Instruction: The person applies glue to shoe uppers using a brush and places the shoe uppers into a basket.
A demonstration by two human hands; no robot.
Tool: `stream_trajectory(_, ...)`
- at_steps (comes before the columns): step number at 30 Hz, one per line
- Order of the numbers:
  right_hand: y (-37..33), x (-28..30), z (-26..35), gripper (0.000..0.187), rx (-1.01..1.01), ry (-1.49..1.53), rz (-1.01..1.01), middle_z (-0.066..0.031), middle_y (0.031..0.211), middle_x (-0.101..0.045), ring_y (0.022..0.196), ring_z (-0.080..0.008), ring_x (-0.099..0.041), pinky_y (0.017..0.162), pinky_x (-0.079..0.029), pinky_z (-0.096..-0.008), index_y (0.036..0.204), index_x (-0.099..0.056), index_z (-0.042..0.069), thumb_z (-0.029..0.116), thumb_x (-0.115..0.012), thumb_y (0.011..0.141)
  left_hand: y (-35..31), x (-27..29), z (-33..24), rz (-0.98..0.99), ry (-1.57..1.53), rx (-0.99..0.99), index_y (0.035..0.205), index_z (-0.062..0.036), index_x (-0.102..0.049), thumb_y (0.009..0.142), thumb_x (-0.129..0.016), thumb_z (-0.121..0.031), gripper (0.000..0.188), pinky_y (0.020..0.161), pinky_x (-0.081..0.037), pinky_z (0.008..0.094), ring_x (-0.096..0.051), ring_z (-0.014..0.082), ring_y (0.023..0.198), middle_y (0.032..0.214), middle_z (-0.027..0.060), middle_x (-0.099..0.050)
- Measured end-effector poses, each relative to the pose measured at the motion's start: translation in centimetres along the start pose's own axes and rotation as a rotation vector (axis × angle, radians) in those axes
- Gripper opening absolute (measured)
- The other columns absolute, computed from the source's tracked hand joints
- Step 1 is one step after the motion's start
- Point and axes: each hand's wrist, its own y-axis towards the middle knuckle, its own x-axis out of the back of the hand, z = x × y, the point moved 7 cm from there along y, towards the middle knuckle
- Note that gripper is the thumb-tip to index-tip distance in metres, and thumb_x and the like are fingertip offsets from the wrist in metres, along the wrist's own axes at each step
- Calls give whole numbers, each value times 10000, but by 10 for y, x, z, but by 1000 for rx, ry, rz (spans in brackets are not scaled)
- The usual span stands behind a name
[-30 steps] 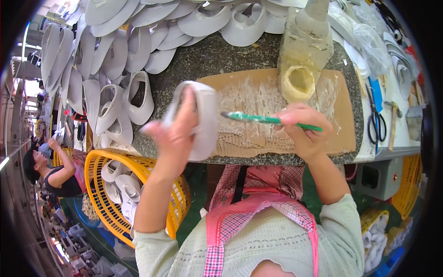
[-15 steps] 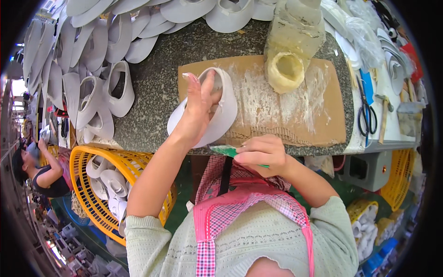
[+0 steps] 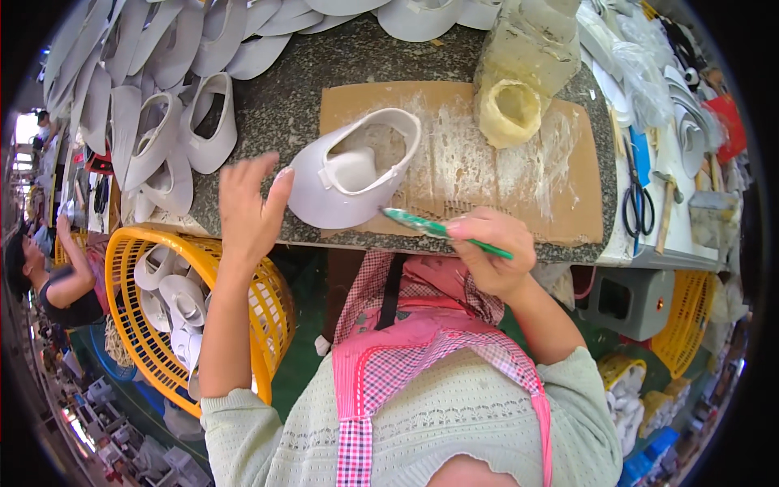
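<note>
A white shoe upper (image 3: 333, 199) lies on the left part of a glue-smeared cardboard sheet (image 3: 454, 187), its oval opening facing up. Just left of it is my left hand (image 3: 250, 207), fingers and thumb apart, holding nothing. The thumb is close to the upper's edge; whether it touches I cannot tell. Between thumb and fingers my right hand (image 3: 497, 247) grips a green-handled brush (image 3: 422, 225). The brush tip points left, near the upper's lower right edge. Toward the back of the cardboard lies a cloudy plastic glue bottle (image 3: 527, 61) with a crusted, yellowish mouth.
Several more white uppers (image 3: 213, 122) crowd the speckled tabletop (image 3: 389, 65) at back left. A yellow basket (image 3: 134, 325) of white pieces stands below the left table edge. Black scissors (image 3: 639, 207) and a hammer (image 3: 667, 213) lie at right. A person (image 3: 69, 288) sits far left.
My left hand has come out of the upper's opening and moved left, letting it go. The upper now lies on the cardboard. My right hand has shifted slightly right with the brush.
</note>
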Motion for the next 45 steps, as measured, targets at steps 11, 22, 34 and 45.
stream_trajectory(11, 6, -34, -8, 193, 23, -267, -90, -128, 733, -613, 600, -206, -602, 529, -478, -266, 878, -596, 5, -45, -598, 692, -47, -56, 32, 238, -1176, 628, 838, -24, -487, 718, -537, -2, 131, 569, -438, 208, -551, 90, 618, 735, 60, -600)
stream_trajectory(22, 30, 47, -14, 145, -29, -464, -143, -117, 788, -624, 690, -207, -620, 572, -494, -281, 844, -612, 13, -14, -606, 701, -43, -47, -17, 351, -1299, 545, 842, 12, -545, 703, -556, 26, 141, 649, -450, 210, -580, 113, 706, 816, 76, -608)
stream_trajectory(34, 55, 129, -36, 145, -194, -264, -161, -36, 747, -616, 649, -97, -552, 553, -417, -210, 853, -626, 43, -7, -618, 717, 0, -27, -60, 332, -1397, 122, 819, 10, -537, 594, -548, 23, 225, 836, -370, 297, -471, 181, 997, 1058, 111, -484)
stream_trajectory(45, 24, 61, -49, 98, -456, 223, -188, -52, 755, -599, 656, -122, -567, 558, -449, -237, 847, -607, 2, -16, -571, 757, 54, -5, -55, 143, -1042, 213, 937, 39, -566, 757, -474, 42, 202, 662, -435, 187, -563, 65, 750, 829, 34, -603)
